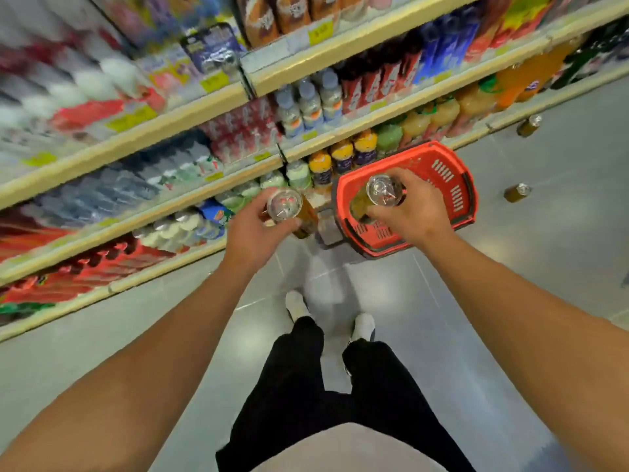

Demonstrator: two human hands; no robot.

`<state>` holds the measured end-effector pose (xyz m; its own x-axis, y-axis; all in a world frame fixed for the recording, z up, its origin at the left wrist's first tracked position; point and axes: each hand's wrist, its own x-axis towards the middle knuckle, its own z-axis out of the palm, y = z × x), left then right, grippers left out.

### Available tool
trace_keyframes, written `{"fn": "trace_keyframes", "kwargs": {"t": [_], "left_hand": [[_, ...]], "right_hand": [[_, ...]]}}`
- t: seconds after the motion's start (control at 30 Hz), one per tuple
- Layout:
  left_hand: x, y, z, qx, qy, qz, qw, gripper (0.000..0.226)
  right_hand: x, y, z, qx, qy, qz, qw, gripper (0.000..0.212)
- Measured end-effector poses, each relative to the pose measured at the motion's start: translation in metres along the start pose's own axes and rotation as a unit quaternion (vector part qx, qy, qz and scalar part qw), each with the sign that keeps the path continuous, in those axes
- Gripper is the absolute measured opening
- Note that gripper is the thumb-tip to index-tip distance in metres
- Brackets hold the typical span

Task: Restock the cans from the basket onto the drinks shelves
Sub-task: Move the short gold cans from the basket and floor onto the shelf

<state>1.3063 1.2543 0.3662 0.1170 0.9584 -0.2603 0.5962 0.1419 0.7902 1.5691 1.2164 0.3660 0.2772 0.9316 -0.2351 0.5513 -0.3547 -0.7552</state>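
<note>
Standing in the aisle over a red basket (pixel 452 185) set on the floor, the person held one brown can in each hand. The left hand (pixel 253 233) was wrapped around the left can (pixel 289 209), fingers curled about its body, lid up, out in front of the lower shelves (pixel 143 212). The right hand (pixel 413 212) grasped the right can (pixel 377 195) the same way, above the basket's near-left part. Both cans were held upright from the side, which I judged to leave their bases free to be set down on a shelf.

The basket sat close against the foot of the shelving, its long rim near the bottom shelf edge; this kept the reach short. Whether further cans lay inside could not be told, as the right hand covered part of it. Two more brown cans, the nearer stray can (pixel 517 192) and the farther stray can (pixel 529 125), sat on the floor well apart from the basket.

The shelf faces looked densely stocked and blurred; no open slot could be identified. Open floor lay to the right and behind. The projecting shelf edges were the likely point of contact during placing.
</note>
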Motion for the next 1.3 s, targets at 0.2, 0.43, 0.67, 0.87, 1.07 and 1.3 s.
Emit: {"fn": "trace_keyframes", "kwargs": {"t": [0.2,0.43,0.67,0.87,1.07,1.3], "left_hand": [[-0.057,-0.005,-0.104,-0.062,0.121,-0.017,0.991,0.058],[-0.092,-0.044,-0.204,-0.116,0.205,-0.003,0.972,0.045],[-0.115,-0.077,-0.298,-0.148,0.238,0.031,0.959,0.033],[-0.131,-0.072,-0.374,-0.198,0.261,0.051,0.944,0.055],[-0.131,-0.057,-0.432,-0.224,0.263,0.086,0.934,0.052],[-0.106,-0.032,-0.479,-0.26,0.287,0.124,0.914,0.037]], "right_hand": [[-0.024,-0.095,0.035,0.006,-0.061,-0.062,0.996,0.056],[-0.052,-0.201,0.093,-0.005,-0.075,-0.134,0.988,0.037],[-0.09,-0.302,0.127,-0.01,-0.033,-0.2,0.979,0.041],[-0.113,-0.382,0.149,-0.011,-0.011,-0.24,0.971,0.057],[-0.12,-0.449,0.164,0.012,0.001,-0.282,0.959,0.056],[-0.091,-0.511,0.167,0.037,0.02,-0.341,0.939,0.072]]}}
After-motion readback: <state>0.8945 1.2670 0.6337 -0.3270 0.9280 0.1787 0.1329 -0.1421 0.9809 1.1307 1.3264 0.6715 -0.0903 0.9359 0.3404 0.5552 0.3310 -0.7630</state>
